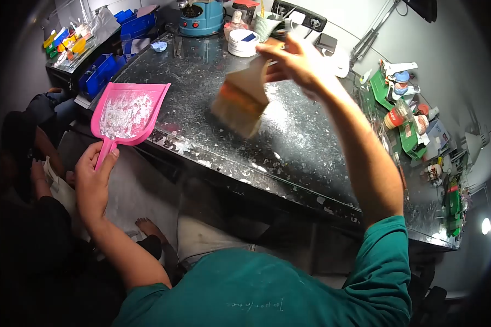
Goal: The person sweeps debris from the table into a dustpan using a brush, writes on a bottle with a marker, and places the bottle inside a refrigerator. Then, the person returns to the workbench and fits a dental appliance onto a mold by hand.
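While left hand (93,188) grips pink dustpan (126,113) by its handle (106,152), right hand (300,65) clasps brush (250,87), bristles (235,113) slanting down dustpan-side.

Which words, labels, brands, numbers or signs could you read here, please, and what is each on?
"Imper...": script on the green shirt; the rest is unclear.
"AGO", perhaps part of a longer word: label of the orange jar.
Too small to read: the label on the blue machine.
None can be made out: pink dustpan, wide brush.
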Demonstrator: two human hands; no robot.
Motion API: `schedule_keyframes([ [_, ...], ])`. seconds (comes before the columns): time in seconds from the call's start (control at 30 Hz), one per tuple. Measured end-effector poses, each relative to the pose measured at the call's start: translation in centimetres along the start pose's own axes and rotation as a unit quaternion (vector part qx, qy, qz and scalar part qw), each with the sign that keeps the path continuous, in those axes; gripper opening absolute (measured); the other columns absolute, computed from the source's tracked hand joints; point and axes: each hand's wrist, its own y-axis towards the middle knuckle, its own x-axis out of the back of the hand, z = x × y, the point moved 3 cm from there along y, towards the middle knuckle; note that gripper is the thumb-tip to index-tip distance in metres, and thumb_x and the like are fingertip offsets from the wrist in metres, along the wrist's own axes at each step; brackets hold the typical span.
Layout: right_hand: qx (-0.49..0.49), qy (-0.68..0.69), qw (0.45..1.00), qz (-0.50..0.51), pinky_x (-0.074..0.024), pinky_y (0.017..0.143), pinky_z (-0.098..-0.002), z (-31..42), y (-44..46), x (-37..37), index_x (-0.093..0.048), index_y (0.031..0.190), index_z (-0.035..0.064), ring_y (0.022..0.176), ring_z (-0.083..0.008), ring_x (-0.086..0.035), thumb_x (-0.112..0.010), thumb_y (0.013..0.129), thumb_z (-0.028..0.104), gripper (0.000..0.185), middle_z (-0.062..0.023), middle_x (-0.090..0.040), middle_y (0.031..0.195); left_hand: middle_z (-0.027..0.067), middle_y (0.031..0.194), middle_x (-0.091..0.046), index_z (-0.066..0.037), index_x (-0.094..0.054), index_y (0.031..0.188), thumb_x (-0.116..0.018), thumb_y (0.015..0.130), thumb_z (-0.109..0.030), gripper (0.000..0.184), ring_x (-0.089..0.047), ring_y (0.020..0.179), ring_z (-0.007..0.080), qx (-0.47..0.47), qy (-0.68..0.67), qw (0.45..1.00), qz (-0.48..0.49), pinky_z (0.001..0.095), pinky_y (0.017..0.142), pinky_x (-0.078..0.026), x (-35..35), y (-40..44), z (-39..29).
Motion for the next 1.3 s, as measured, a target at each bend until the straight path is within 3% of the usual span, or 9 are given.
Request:
schedule_keyframes([
  [0.2,-0.001,0.061,0.998,0.008,-0.0589,0.06,-0.0343,-1.8,0.9,-9.6,-0.055,0.101,-0.0059,0.066,-0.0224,-0.071,-0.07,0.089,0.025,0.036,-0.0148,-0.069,0.084,0.0002,0.086,-0.062,0.002,-0.064,0.102,-0.065,0.092,-0.024,0.028,-0.052,0.081,0.006,-0.014,0.079,0.995,-0.056,0.0219,0.075,-0.041,0.2,0.1,-0.2],
  [0.43,0.033,-0.217,0.968,-0.125,-0.0579,0.059,-0.0319,-6.2,6.2,0.8,-0.06,0.099,-0.0058,0.059,-0.0235,-0.067,-0.071,0.084,0.029,0.039,-0.0149,-0.067,0.076,0.0013,0.087,-0.062,0.002,-0.065,0.102,-0.066,0.092,-0.026,0.03,-0.053,0.083,0.0069,-0.016,0.087,0.994,-0.067,0.0225,0.077,-0.042,1.5,0.1,0.0],
  [0.53,-0.014,-0.022,0.99,-0.138,-0.0632,0.066,-0.035,-3.6,5.3,2.3,-0.053,0.11,-0.0068,0.074,-0.0261,-0.071,-0.068,0.089,0.02,0.038,-0.0199,-0.065,0.104,0.0001,0.085,-0.061,0.002,-0.064,0.102,-0.066,0.092,-0.025,0.029,-0.052,0.08,0.0065,-0.017,0.068,0.996,-0.054,0.022,0.075,-0.042,1.3,0.8,0.5],
  [0.77,0.12,0.079,0.977,-0.16,-0.0593,0.058,-0.0338,-6.0,12.2,-13.0,-0.062,0.098,-0.0022,0.072,-0.0214,-0.07,-0.075,0.083,0.022,0.032,-0.0167,-0.068,0.087,-0.0078,0.07,-0.049,-0.003,-0.066,0.099,-0.066,0.091,-0.028,0.026,-0.036,0.054,0.0,-0.062,0.077,0.993,-0.069,0.0197,0.048,-0.026,0.9,0.9,1.3],
  [0.87,0.078,-0.069,0.965,-0.241,-0.0523,0.076,-0.0418,-5.6,11.8,-13.8,-0.062,0.096,0.0005,0.085,-0.0366,-0.068,-0.073,0.079,0.019,0.028,-0.0221,-0.069,0.087,-0.0073,0.07,-0.05,-0.003,-0.066,0.099,-0.066,0.091,-0.028,0.026,-0.037,0.055,0.0002,-0.06,0.073,0.993,-0.07,0.0193,0.048,-0.026,0.8,1.1,1.4],
  [1.0,0.03,-0.071,0.971,-0.227,-0.055,0.069,-0.0437,-6.2,10.8,-5.1,-0.062,0.099,0.0002,0.08,-0.0337,-0.07,-0.07,0.082,0.019,0.027,-0.0215,-0.069,0.084,-0.0087,0.071,-0.05,-0.002,-0.067,0.101,-0.067,0.091,-0.026,0.026,-0.035,0.056,-0.0007,-0.069,0.076,0.994,-0.035,0.0193,0.049,-0.025,-0.4,2.0,0.7],
  [1.03,0.086,-0.273,0.93,-0.23,-0.0561,0.066,-0.0404,-7.0,10.1,-2.2,-0.061,0.103,0.0005,0.076,-0.0297,-0.07,-0.07,0.083,0.019,0.029,-0.0184,-0.069,0.083,-0.0071,0.075,-0.055,0.0,-0.067,0.103,-0.066,0.091,-0.023,0.026,-0.043,0.062,0.0007,-0.056,0.064,0.996,-0.001,0.0194,0.055,-0.033,-0.8,2.2,0.1],
  [1.13,0.029,-0.003,0.979,-0.203,-0.0575,0.061,-0.0329,-6.2,6.4,2.8,-0.062,0.11,0.0023,0.071,-0.0203,-0.069,-0.069,0.086,0.023,0.033,-0.0117,-0.07,0.083,0.0033,0.081,-0.064,0.003,-0.067,0.099,-0.066,0.09,-0.022,0.027,-0.055,0.079,0.0077,-0.091,0.04,0.994,0.044,0.0246,0.074,-0.044,-2.4,3.3,-0.7],
  [1.3,0.242,-0.184,0.943,-0.139,-0.0536,0.08,-0.0359,-3.1,8.2,6.7,-0.062,0.112,0.0047,0.084,-0.024,-0.07,-0.068,0.084,0.042,0.047,-0.0127,-0.072,0.092,0.0019,0.082,-0.065,0.004,-0.067,0.1,-0.066,0.089,-0.018,0.025,-0.055,0.078,0.0065,-0.097,0.063,0.982,0.15,0.0236,0.073,-0.043,-5.0,3.3,-4.3],
])
